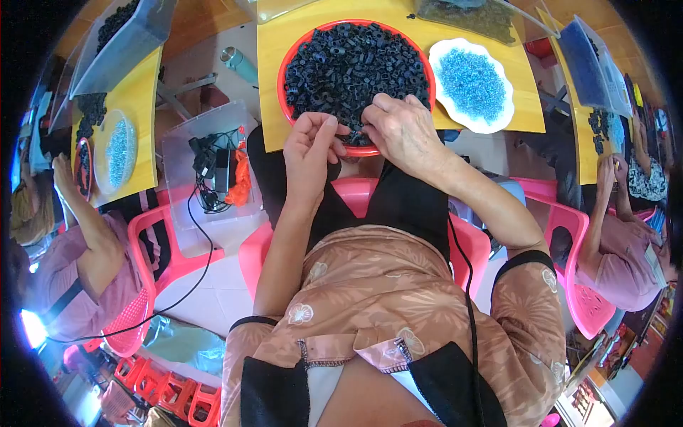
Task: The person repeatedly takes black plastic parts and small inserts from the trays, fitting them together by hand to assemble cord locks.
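A red round basin point(286, 105) full of small black plastic pieces point(352, 67) sits at the near edge of the yellow table. My left hand point(309, 151) is over the basin's near left rim, its thumb and fingers drawn together in a pinch. Close beside it, my right hand point(400, 129) bends over the near right rim, fingertips pinched and pointing at the left ones. Whatever lies between the fingertips is too small to tell. To the right of the basin stands a white scalloped dish point(494, 126) of pale blue translucent little pieces point(472, 82).
A clear bin point(469, 20) stands at the yellow table's point(523, 89) far side. Left of my legs, a clear plastic box point(181, 167) holds cables and an orange bag. A green flask point(239, 64) is beyond it. People point(92, 274) sit at tables on both sides.
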{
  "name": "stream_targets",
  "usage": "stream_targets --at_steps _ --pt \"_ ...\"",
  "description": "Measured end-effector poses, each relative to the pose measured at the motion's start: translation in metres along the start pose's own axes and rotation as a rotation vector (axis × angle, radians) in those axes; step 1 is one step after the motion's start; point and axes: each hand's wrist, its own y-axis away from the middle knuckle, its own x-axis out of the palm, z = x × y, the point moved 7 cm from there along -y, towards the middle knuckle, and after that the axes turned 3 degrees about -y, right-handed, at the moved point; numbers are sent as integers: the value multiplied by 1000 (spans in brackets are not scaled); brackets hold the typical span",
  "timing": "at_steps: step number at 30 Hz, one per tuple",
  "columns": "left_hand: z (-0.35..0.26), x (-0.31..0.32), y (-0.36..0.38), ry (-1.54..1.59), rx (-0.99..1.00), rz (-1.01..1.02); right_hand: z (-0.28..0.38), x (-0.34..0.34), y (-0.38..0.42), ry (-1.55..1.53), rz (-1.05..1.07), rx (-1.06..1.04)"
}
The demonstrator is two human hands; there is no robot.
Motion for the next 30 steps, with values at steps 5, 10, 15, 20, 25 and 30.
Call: stream_targets --at_steps 5,10,15,20,25,30 --pt "0 -2 0 65 7 -1 -20 -15 -1 -343 -81 177" --pt "-9 11 -3 -88 59 9 -49 -13 5 -759 -104 416" --pt "-34 18 -20 -466 284 -83 -55 -21 10 -840 -148 485" --pt "-67 14 -47 -805 477 -156 -57 -22 17 -835 -134 452" --pt "-81 27 -78 -1156 708 -198 -53 -26 16 -806 -140 462" --pt "-77 43 -89 -1307 723 -138 -55 -27 18 -894 -163 487"
